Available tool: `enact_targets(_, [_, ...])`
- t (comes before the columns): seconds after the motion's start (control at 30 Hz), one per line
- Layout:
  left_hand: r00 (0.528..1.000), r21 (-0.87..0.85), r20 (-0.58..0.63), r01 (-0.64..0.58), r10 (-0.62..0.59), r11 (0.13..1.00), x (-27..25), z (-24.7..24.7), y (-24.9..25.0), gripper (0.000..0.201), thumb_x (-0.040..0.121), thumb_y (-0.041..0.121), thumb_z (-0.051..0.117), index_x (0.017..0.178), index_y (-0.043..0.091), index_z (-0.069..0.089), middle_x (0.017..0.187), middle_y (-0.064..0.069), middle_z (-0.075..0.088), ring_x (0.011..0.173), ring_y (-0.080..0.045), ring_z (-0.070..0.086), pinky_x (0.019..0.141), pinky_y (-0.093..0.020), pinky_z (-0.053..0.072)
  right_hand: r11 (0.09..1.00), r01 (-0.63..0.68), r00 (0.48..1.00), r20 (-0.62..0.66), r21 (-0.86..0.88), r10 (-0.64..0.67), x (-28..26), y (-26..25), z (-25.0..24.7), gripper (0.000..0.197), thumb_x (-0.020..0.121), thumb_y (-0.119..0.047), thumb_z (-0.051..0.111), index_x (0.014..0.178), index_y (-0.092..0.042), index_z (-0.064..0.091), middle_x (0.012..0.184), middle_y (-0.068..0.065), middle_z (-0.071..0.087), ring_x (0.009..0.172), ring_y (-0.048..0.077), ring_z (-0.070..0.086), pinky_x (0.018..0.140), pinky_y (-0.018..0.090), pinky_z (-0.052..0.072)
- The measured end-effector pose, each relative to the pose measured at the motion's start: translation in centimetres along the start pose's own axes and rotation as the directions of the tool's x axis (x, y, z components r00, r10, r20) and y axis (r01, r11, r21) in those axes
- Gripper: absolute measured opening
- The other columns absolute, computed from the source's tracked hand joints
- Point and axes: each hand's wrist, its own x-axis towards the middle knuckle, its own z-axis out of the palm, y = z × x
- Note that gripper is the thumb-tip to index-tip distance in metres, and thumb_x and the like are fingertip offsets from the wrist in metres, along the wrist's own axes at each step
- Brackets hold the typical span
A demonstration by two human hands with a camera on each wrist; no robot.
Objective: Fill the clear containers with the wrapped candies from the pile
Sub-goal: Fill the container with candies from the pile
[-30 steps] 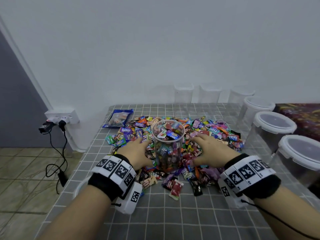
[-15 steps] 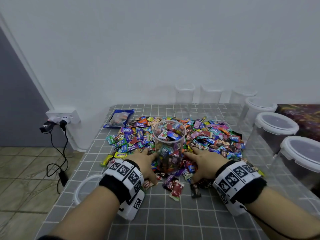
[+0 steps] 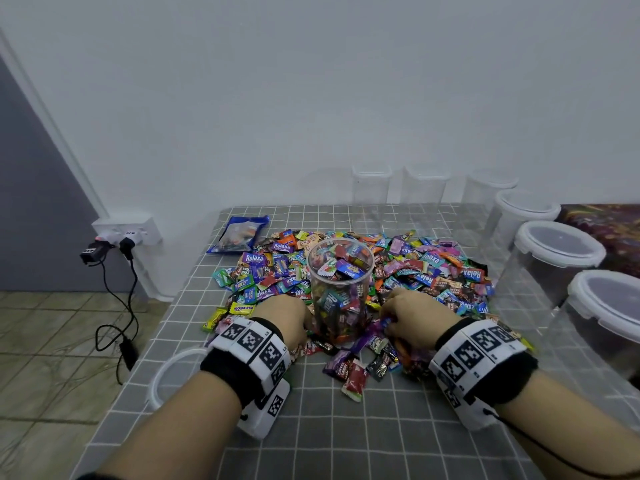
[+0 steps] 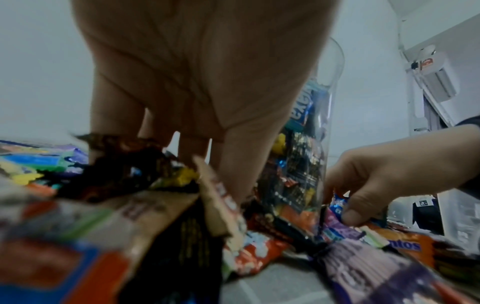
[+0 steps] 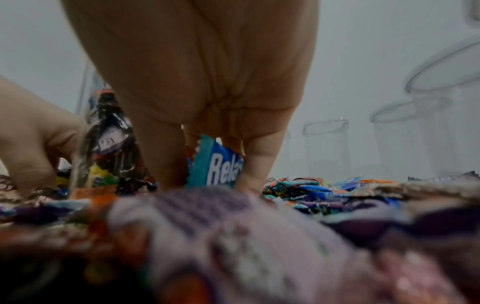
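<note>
A clear round container, packed with wrapped candies almost to its rim, stands upright in the pile of wrapped candies on the grey checked table. My left hand lies against the container's left side, its fingers curled down into the candies at its base. On the other side, my right hand curls round candies too. The left wrist view shows my left hand dug into wrappers beside the container. In the right wrist view a blue Relaxa candy sits between the fingers of my right hand.
Empty clear containers line the back wall. Bigger lidded containers stand along the right edge. A white lid ring lies at the near left, a blue candy bag at the far left. A wall socket with cables is left of the table.
Both hands have drawn back from the pile towards me, dragging candies along each side of the container, and their fingers have curled in on the candies.
</note>
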Motion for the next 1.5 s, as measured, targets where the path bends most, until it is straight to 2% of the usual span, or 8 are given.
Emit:
enact_targets(0.1, [0.999,-0.036,-0.025,0.019,-0.02,0.999,0.1,0.1,-0.1,0.02,0.087,0.015,0.057,0.101,0.018,0.071,0.106,-0.005,0.068,0.1,-0.026,0.061,0.083,-0.037,0.052,1.0,-0.006,0.999,-0.04,0.009,0.007,0.1,0.2,0.1,0.028,0.094,-0.024,0.052,0.117,-0.013,0.063,0.121,0.004,0.053,0.106,0.02,0.055,0.09,0.032,0.048])
enact_targets(0.23, [0.998,-0.05,-0.047,0.032,-0.034,0.998,0.2,0.0,0.0,0.021,0.087,0.011,0.052,0.099,0.012,0.07,0.1,-0.008,0.069,0.095,-0.028,0.062,0.081,-0.038,0.053,0.999,-0.025,0.996,-0.087,0.029,0.028,0.3,0.6,0.2,0.026,0.094,-0.018,0.047,0.114,-0.01,0.063,0.116,0.006,0.057,0.103,0.022,0.056,0.089,0.034,0.049])
enact_targets(0.5, [0.97,-0.184,-0.235,0.014,-0.057,0.983,-0.5,-0.1,-1.1,0.026,0.089,0.011,0.049,0.105,0.021,0.068,0.105,-0.005,0.067,0.098,-0.024,0.06,0.084,-0.034,0.05,0.995,-0.009,0.983,-0.182,0.102,0.028,-0.4,1.3,-0.3,0.033,0.096,-0.02,0.047,0.127,-0.016,0.058,0.122,0.003,0.054,0.113,0.019,0.052,0.095,0.028,0.042])
enact_targets(0.8, [0.869,-0.354,-0.472,-0.037,-0.145,0.935,-1.5,-1.5,-1.6,0.021,0.091,0.016,0.052,0.1,0.021,0.07,0.102,0.001,0.069,0.096,-0.02,0.061,0.084,-0.031,0.048,0.989,-0.001,0.956,-0.292,0.146,0.044,-1.2,1.8,-1.1,0.028,0.095,-0.019,0.047,0.118,-0.013,0.063,0.123,0.001,0.056,0.11,0.018,0.052,0.092,0.026,0.039])
enact_targets(1.03, [0.803,-0.439,-0.567,-0.107,-0.183,0.892,-2.3,-3.3,-1.6,0.018,0.091,0.017,0.054,0.098,0.021,0.07,0.095,0.003,0.068,0.083,-0.013,0.056,0.076,-0.027,0.045,0.964,0.057,0.846,-0.526,0.259,0.091,-1.7,1.2,-3.9,0.027,0.095,-0.017,0.051,0.115,-0.007,0.064,0.123,0.006,0.058,0.111,0.022,0.052,0.091,0.029,0.037])
enact_targets(1.23, [0.736,-0.487,-0.635,-0.148,-0.233,0.861,-2.3,-4.4,-1.4,0.018,0.09,0.018,0.055,0.099,0.022,0.07,0.09,0.002,0.068,0.076,-0.012,0.055,0.069,-0.024,0.038,0.949,0.2,0.758,-0.652,0.242,0.006,-2.6,-1.8,-6.6,0.027,0.095,-0.018,0.052,0.117,-0.008,0.064,0.122,0.005,0.058,0.11,0.021,0.053,0.09,0.025,0.035])
enact_targets(1.37, [0.701,-0.491,-0.669,-0.166,-0.248,0.855,-2.3,-4.8,-1.1,0.018,0.091,0.019,0.055,0.099,0.021,0.07,0.081,0.008,0.061,0.074,-0.008,0.051,0.068,-0.023,0.036,0.939,0.271,0.765,-0.64,0.21,-0.077,-2.3,-4.2,-7.2,0.029,0.094,-0.017,0.052,0.12,-0.008,0.062,0.126,0.002,0.056,0.114,0.02,0.051,0.094,0.027,0.035])
enact_targets(1.5, [0.694,-0.497,-0.675,-0.178,-0.25,0.849,-2.4,-5.1,-0.9,0.018,0.09,0.02,0.055,0.1,0.021,0.07,0.079,0.011,0.058,0.071,-0.006,0.05,0.067,-0.022,0.034,0.943,0.287,0.795,-0.592,0.168,-0.136,-1.5,-5.8,-6.8,0.03,0.095,-0.019,0.05,0.122,-0.01,0.059,0.125,0.002,0.054,0.111,0.021,0.051,0.089,0.026,0.035])
